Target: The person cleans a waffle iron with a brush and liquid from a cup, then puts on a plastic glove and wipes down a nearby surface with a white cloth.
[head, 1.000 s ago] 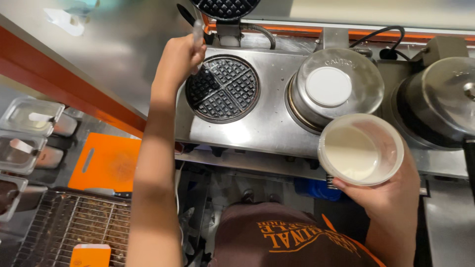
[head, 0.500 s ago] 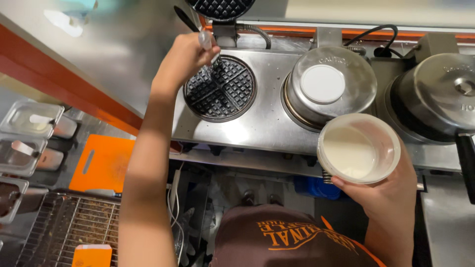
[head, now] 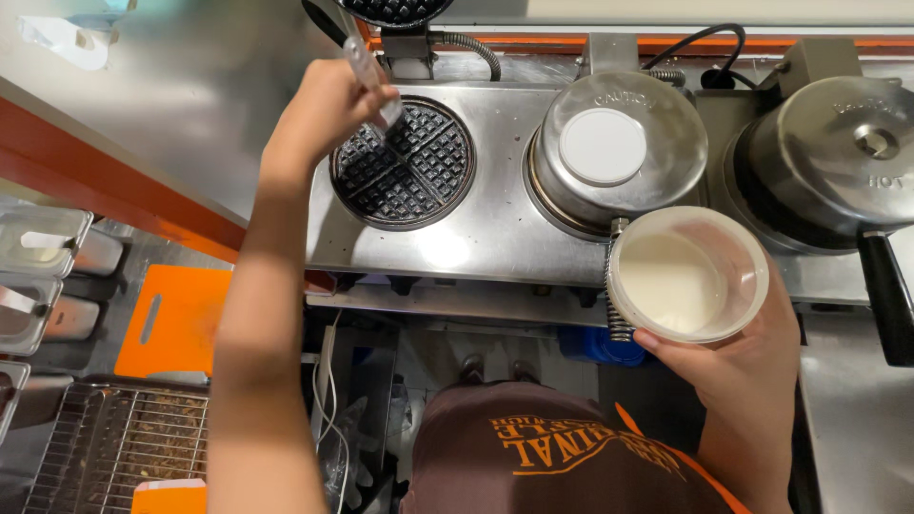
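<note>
Holding a small brush (head: 373, 78) in a closed grip, the left hand (head: 319, 109) is reaching out over the open waffle iron (head: 402, 162). The brush handle is sticking up toward 11 o'clock, and its bristle end is pointing down toward 5 o'clock, resting on the dark grid near the plate's top edge. So the long line of the brush is running from 11 to 5, and most of the round plate is lying at 5 o'clock from the hand. The raised lid (head: 392, 9) of this iron is standing just past the hand at 12 o'clock. The right hand (head: 738, 362) is staying far from the plate, at about 4 o'clock from it, so the left hand is the nearer one by a lot. The right hand is wrapping its fingers around a round clear tub (head: 687, 274) with pale batter in it, holding it level in the air near the front edge of the steel counter (head: 476, 247). A closed iron (head: 617, 152) with a white disc on top is sitting just behind the tub, and another closed iron (head: 833, 162) is sitting at 3 o'clock. An orange cutting board (head: 167, 324) and a wire rack (head: 114, 443) are lying low down at 8 o'clock.
</note>
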